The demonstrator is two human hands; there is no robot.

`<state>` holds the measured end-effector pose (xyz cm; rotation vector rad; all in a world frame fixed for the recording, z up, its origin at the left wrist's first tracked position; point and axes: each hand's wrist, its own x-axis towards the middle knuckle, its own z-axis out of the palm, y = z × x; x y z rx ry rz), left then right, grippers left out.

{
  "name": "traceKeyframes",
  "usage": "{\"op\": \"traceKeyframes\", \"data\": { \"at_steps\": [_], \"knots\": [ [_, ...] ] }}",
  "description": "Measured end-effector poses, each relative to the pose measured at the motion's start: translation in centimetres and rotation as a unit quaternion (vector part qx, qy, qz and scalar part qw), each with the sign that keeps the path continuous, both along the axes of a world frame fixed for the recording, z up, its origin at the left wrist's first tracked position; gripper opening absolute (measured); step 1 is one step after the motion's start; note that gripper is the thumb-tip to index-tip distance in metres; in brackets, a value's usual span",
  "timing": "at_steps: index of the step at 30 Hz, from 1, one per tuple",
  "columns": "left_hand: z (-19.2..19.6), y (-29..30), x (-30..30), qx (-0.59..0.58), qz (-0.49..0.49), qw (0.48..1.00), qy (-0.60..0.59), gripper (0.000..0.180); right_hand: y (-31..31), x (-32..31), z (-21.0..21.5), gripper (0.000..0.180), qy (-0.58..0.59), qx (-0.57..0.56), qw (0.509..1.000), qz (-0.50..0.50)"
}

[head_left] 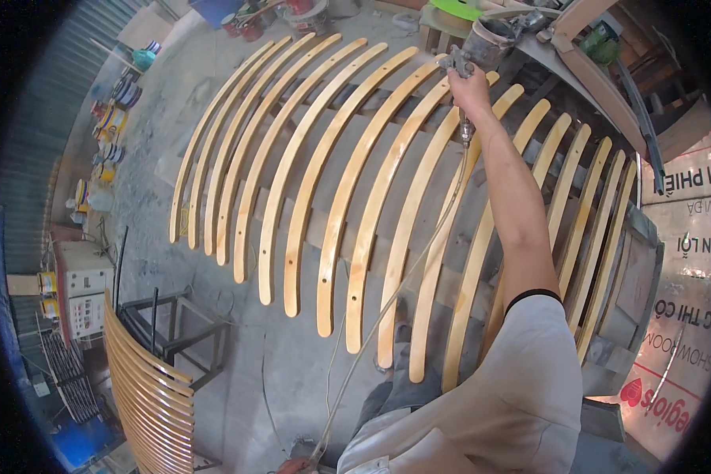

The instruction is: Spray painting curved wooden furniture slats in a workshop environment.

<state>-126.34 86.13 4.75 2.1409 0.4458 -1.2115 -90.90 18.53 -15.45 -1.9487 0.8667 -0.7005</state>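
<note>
My right hand [470,91] reaches forward over the far ends of a row of curved wooden slats [336,213], its fingers wrapped round a metal spray gun [455,62]. From the gun's handle a thin air hose [429,246] runs back across the slats toward me. Only part of my left hand [295,466] shows at the lower edge, closed on that hose. The pale slats lie side by side with gaps between them, resting on cross supports. Some middle slats look shiny, and several have dark holes near their ends.
A grey-stained pot [488,43] stands beyond the gun. Paint cans [112,122] line the left wall. At lower left, more curved slats [154,387] sit stacked by a dark metal frame [205,336]. A printed sheet [679,300] hangs at right.
</note>
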Motion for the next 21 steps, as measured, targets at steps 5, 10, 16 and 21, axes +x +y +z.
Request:
{"op": "traceKeyframes", "data": {
  "at_steps": [5,10,16,21],
  "knots": [
    [-0.2,-0.9,1.5,-0.034,-0.012,0.998,-0.054,0.026,-2.0,-1.3,1.1,0.039,-0.012,-0.082,0.994,-0.075],
    [-1.9,1.7,0.3,-0.051,0.032,0.996,-0.06,0.021,-1.0,-5.7,3.4,0.037,0.028,0.075,0.996,-0.046],
    [-1.6,5.5,-0.9,0.038,0.034,0.999,-0.007,0.017,5.8,-13.3,3.7,0.019,-0.016,0.129,0.99,0.056],
    [-5.3,15.3,-6.9,0.085,-0.018,0.993,-0.079,0.027,16.0,-20.0,6.5,0.02,0.034,0.169,0.975,0.141]
  ]
}}
